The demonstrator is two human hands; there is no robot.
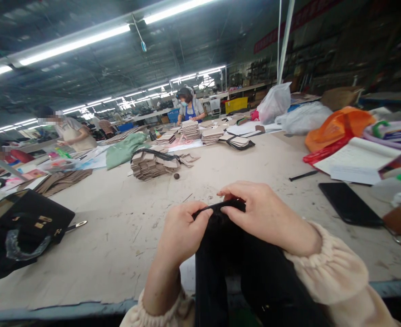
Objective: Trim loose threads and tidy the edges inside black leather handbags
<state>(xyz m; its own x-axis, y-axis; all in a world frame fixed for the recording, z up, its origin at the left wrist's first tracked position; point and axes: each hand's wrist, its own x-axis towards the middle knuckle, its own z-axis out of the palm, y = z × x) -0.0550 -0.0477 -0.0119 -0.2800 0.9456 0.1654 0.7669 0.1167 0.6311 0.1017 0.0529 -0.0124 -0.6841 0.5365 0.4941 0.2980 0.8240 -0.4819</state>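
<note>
A black bag piece, its full shape partly hidden, stands at the near edge of the table with its dark inside toward me. My left hand pinches its upper rim between thumb and fingers. Just to the right, my right hand grips the same rim, thumb on the near side and fingers over the far side. The two thumbs are a short gap apart. At the left lies a black handbag with gold hardware and a plastic-wrapped handle, tilted on the table.
Stacked brown pieces sit ahead on the table. Rightward are a black phone, a pen, an open notebook, an orange bag and a bottle. Co-workers stand across the table.
</note>
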